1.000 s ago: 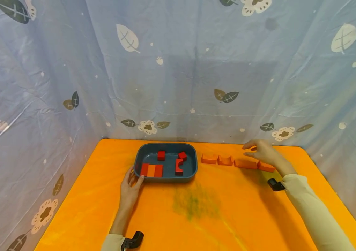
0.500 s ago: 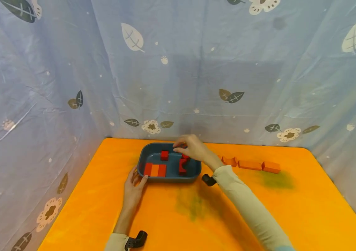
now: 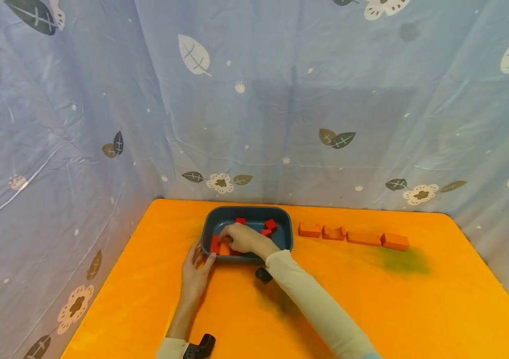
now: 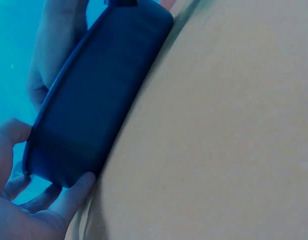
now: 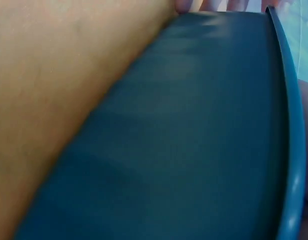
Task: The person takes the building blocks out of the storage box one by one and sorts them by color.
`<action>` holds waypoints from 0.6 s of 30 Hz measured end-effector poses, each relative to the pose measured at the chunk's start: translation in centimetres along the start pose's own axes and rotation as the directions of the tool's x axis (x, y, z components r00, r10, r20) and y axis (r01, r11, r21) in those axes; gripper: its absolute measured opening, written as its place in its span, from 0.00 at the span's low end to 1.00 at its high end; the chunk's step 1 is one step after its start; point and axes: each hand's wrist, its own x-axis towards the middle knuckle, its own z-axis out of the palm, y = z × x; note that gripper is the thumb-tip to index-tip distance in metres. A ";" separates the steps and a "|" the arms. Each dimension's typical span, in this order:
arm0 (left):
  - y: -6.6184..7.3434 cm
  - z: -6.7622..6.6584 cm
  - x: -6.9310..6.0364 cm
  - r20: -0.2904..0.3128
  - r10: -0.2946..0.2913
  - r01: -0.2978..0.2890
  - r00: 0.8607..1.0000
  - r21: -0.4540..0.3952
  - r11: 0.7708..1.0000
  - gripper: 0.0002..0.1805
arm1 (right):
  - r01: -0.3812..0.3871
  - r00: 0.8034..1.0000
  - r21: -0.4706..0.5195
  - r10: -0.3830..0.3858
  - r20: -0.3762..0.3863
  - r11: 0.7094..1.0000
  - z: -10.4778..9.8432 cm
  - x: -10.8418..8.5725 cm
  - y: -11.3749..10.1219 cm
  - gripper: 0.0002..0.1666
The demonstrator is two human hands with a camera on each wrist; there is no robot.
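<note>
A blue-grey tray (image 3: 287,219) stands near the table's back edge, holding several red blocks and one orange block (image 3: 225,248). My left hand (image 3: 195,271) grips the tray's front left corner, its thumb and fingers spread around the wall; the left wrist view shows the fingertips against the outside. My right hand (image 3: 244,238) reaches over the front rim, curled fingers on the orange block, which lies beside a red block (image 3: 215,243). A red cube (image 3: 240,220) and another red block (image 3: 270,225) show behind the hand. The notched red block (image 3: 266,232) is mostly hidden by it.
Right of the tray runs a row of orange blocks: a short block (image 3: 310,230), a notched block (image 3: 334,233), a long block (image 3: 364,239) and a further block (image 3: 394,242). A patterned curtain (image 3: 281,124) hangs behind the orange table (image 3: 371,309).
My right hand has moved left from above the orange row, across the tray's right side, down to the orange block inside. The left hand has stayed at the tray's corner.
</note>
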 end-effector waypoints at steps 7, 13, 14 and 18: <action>0.2 -0.2 0.1 -0.007 0.013 -0.013 1.000 0.003 1.000 0.35 | 0.002 1.000 -0.113 0.000 0.018 0.994 -0.7 -0.4 0.2 0.22; 0.2 -0.1 0.0 -0.010 0.009 -0.009 1.000 0.009 1.000 0.36 | -0.072 0.986 -0.239 0.105 0.128 0.968 -1.6 -0.7 -0.4 0.24; 0.1 0.0 0.0 -0.011 0.007 -0.007 1.000 0.009 1.000 0.36 | -0.084 0.982 -0.246 0.122 0.145 0.966 -1.8 -0.8 -0.6 0.24; -0.1 0.1 -0.1 -0.015 0.015 -0.014 1.000 0.011 1.000 0.35 | -0.115 0.963 -0.259 0.171 0.208 0.959 -2.2 -0.9 -0.8 0.23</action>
